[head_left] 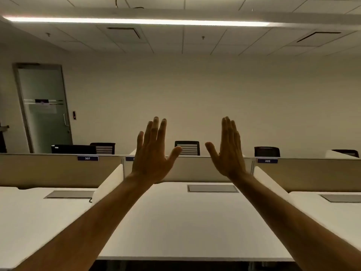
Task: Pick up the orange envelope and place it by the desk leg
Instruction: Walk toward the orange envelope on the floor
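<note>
I'm looking across a white table (185, 222) with a grey cable hatch (213, 188) set into its far edge. White side dividers (109, 182) separate it from matching tables on either side, and a beige partition (195, 169) runs along the back, carrying blue number plates, 307 (87, 158) on the left and 305 (267, 160) on the right. Beyond it I see black chair backs (187, 148), a dark monitor (73, 149), a plain cream wall, a frosted glass door (44, 108) at far left and a long ceiling light strip (136, 21).

Both bare forearms reach forward and up over the table. My left hand (152, 155) shows its back to me, fingers (156, 130) straight, slightly spread, thumb out to the right. My right hand (228, 153) is turned more edge-on, fingers close together, thumb out to the left. Both are released, holding nothing, well apart from each other and clear of the table.

I cannot find the orange envelope anywhere in this view.
</note>
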Tool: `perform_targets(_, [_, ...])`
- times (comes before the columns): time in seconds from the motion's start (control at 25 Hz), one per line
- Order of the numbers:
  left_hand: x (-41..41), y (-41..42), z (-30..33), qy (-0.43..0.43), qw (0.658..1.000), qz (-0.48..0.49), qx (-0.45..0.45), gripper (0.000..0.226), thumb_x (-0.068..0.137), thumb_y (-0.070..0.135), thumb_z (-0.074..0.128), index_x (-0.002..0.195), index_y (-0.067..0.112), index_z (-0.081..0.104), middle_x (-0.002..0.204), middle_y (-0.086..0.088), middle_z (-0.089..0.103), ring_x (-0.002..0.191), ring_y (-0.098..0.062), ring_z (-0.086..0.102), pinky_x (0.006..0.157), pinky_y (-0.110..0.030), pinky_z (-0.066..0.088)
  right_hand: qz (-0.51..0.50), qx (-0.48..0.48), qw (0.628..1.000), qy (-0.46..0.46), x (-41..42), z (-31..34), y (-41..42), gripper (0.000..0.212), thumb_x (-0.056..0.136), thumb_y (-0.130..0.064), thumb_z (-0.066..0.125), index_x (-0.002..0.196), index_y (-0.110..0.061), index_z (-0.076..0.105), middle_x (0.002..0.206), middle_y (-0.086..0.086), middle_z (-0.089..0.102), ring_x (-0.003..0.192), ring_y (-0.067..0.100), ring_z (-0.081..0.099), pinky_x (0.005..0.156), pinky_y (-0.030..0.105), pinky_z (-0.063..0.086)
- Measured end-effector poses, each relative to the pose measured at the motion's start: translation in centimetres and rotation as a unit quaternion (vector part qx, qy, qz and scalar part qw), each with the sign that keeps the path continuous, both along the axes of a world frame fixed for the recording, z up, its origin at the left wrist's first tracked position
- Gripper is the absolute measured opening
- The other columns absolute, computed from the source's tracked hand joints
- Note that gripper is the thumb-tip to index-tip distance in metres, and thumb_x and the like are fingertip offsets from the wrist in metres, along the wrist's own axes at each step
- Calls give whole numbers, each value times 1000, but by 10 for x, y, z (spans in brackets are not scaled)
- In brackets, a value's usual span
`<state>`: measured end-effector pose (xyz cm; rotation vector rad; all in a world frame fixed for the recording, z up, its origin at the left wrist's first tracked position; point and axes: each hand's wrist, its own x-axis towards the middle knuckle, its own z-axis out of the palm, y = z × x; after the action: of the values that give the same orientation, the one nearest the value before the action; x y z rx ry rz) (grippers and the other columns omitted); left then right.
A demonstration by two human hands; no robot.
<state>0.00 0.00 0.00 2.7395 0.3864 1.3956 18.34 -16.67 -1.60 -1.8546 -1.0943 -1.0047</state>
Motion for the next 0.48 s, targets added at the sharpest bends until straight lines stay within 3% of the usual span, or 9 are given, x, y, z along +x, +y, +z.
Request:
perform_targets(0.08, [-6,0,-17,12,1000,6,-14,99,82,83,11,159,21,1,168,-6,-3,155,-23,-5,123,-49,-2,-7,-7,1000,14,0,-17,-1,86,97,-51,44,159,-8,3,169,11,0,156,26,-4,125,56,10])
perform_targets(0.28, [-18,1,-88,24,999,13,-42,91,89,74,28,159,19,10,168,-7,7,155,-27,6,123,-54,10,7,-30,998,61,-5,-78,-3,87,96,-50,49,159,-12,3,169,8,3,157,25,1,124,54,16])
perform_targets(0.48, [-36,-7,-157,83,990,51,-103,92,86,76,28,159,23,7,169,-2,5,155,-24,5,124,-49,4,39,-53,991,116,-26,-141,4,86,95,-49,51,158,-9,10,168,12,12,154,30,16,121,54,26])
